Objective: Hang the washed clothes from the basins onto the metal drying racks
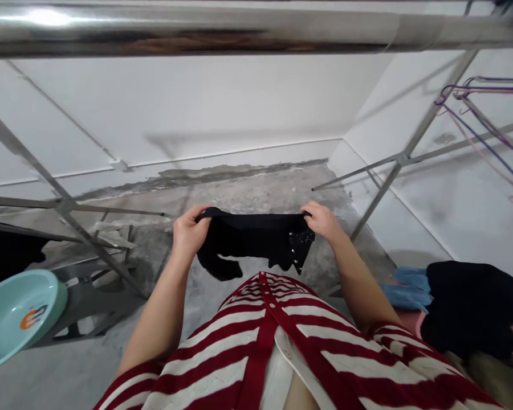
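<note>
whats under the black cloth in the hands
Grey concrete floor shows around the black cloth, which the left hand and right hand hold stretched. A red-and-white striped top sits nearer the camera. The floor patch directly beneath the cloth is covered.

I see matt black cloth garment [256, 236] with a glittery patch, glossy polished metal rail [239, 28], rough bare concrete floor [260, 188], smooth glossy plastic basin [12, 313], striped knit cardigan [290, 353].

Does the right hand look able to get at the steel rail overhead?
Probably yes: open air lies between the right hand and the rail, though it grips the black garment.
</note>
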Demonstrator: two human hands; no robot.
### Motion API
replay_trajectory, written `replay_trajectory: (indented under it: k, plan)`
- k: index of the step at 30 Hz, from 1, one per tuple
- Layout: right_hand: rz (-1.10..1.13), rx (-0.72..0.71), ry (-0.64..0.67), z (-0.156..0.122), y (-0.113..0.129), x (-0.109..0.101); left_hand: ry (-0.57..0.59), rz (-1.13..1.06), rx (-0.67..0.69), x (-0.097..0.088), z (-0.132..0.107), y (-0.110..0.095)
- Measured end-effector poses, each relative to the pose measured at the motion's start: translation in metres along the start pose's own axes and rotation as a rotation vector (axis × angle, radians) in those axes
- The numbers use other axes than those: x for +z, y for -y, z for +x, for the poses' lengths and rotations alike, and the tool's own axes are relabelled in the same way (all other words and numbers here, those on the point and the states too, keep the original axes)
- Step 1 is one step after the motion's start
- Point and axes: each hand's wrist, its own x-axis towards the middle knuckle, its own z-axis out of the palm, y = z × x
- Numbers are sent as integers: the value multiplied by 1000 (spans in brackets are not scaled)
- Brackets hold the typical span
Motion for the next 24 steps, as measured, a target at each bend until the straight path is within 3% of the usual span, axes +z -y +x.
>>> replay_trajectory:
  k: [2, 4, 7, 12, 16, 21, 24]
  plan:
    - [-60, 57, -165, -7, -8, 4, 26, 321, 114, -5, -1, 2]
    - [-83, 90, -272, -15, -15, 6, 141, 554, 150, -8, -5, 9]
    - [-95, 123, -160, -30, -25, 15, 271, 643, 94, -3, -17, 24]
    - [-113, 226, 225, -64, -42, 50, 161, 395, -61, 15, -46, 28]
    - [-92, 329, 438, -93, -52, 72, 281, 194, -108, 27, -61, 19]
    - [60, 260, 563, -116, -54, 76, 310, -32, -53, 36, -66, -3]
    - [148, 204, 426, -116, -69, 56, 331, -102, -38, 40, -68, -22]
